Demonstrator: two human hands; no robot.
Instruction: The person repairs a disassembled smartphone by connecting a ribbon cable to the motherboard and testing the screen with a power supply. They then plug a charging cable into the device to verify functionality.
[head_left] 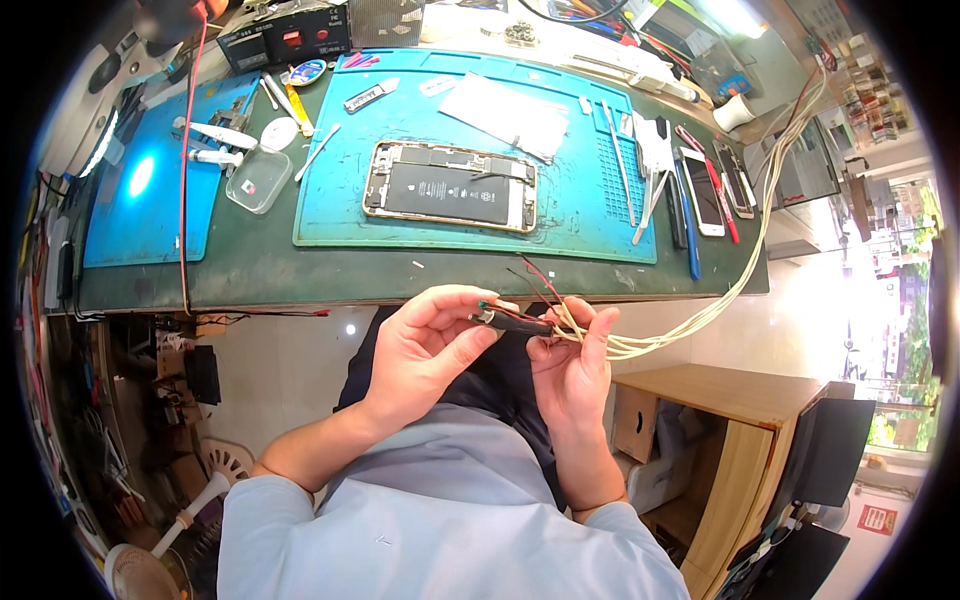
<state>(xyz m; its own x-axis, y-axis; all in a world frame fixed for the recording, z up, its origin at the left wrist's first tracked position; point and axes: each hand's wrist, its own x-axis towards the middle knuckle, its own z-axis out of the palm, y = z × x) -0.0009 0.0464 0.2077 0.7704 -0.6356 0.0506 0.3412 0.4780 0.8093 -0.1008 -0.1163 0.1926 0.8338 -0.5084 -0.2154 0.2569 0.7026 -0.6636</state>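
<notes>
My left hand (422,342) pinches one end of a slim black wrapped piece (518,323), where thin wires and a small green bit show. My right hand (572,372) grips the other end between thumb and fingers, together with a bundle of cream cables (690,325). From there the cables curve away to the upper right. Thin red and black wires (545,283) stick up near the right fingertips. Both hands are in front of the bench edge, above my lap. On the turquoise mat (330,220) lies an opened smartphone (450,190) with its black battery exposed.
Right of the mat lie tweezers (648,205), a blue pry tool (690,240) and a white phone (703,195). A clear plastic box (260,182) and syringes (217,157) are on the left. A red wire (187,130) hangs over the bench. A wooden cabinet (720,390) stands at the lower right.
</notes>
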